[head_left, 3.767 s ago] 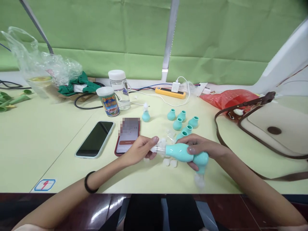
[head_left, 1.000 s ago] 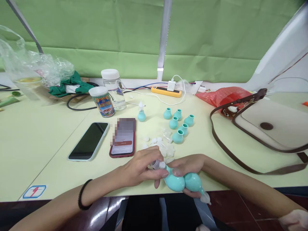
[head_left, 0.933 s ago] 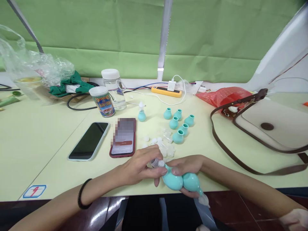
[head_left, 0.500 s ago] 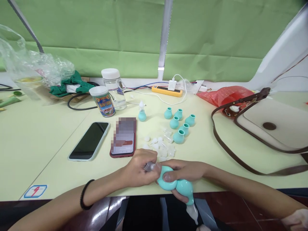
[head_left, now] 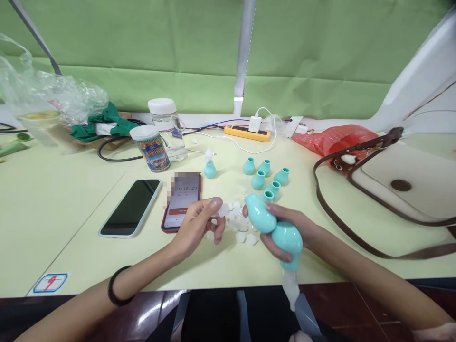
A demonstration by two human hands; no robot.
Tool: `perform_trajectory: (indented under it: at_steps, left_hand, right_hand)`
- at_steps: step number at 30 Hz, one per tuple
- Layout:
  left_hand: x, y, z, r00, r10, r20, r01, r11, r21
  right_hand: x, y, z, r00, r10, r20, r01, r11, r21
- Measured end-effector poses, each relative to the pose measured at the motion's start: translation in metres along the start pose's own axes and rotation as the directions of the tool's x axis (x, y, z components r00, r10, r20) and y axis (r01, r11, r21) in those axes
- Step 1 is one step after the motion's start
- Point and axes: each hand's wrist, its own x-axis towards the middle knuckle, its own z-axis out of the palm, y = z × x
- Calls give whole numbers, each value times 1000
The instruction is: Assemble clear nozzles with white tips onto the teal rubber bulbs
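Note:
My left hand (head_left: pixel 201 221) pinches a small translucent plastic tip (head_left: pixel 224 210) between thumb and forefinger, above a pile of similar translucent pieces (head_left: pixel 240 224). My right hand (head_left: pixel 297 223) is wrapped around two teal squeeze bulbs. The upper bulb (head_left: pixel 261 213) has its neck turned to the upper left, and no tip shows on it. From the lower bulb (head_left: pixel 288 240), a translucent nozzle (head_left: pixel 291 287) points down past the table edge. Several teal bulbs (head_left: pixel 258 179) stand mouth-up behind my right hand. Apart from them is one bulb (head_left: pixel 210 169) fitted with a clear tip.
Two phones (head_left: pixel 131 209) lie on the left, one partly behind my left hand. Behind them are a printed can (head_left: pixel 151 149) and a clear bottle (head_left: pixel 167 123). A yellow power strip (head_left: pixel 245 133) sits at the back. On the right rests a cream bag (head_left: pixel 402 175) with its brown strap.
My hands have separated. The left has moved up and away from the bulbs to the loose pieces. The right has lifted slightly rightward, turning the upper bulb's neck up and left.

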Motion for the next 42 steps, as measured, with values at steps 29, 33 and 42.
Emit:
perform_trajectory:
  at_steps: [29,33,42]
  left_hand:
    - [3,-19,-1,985,166,53,-149,651,744]
    - [1,-23,-1,956,291,26,-223,668,710]
    - [-1,-23,0,741,593,315,-638,476,605]
  right_hand:
    - [7,6,-4,835,-119,-537,85,993,-88]
    - [9,6,-3,894,-149,-422,86,983,-165]
    - [10,11,1,949,-67,-309,-45,939,-342]
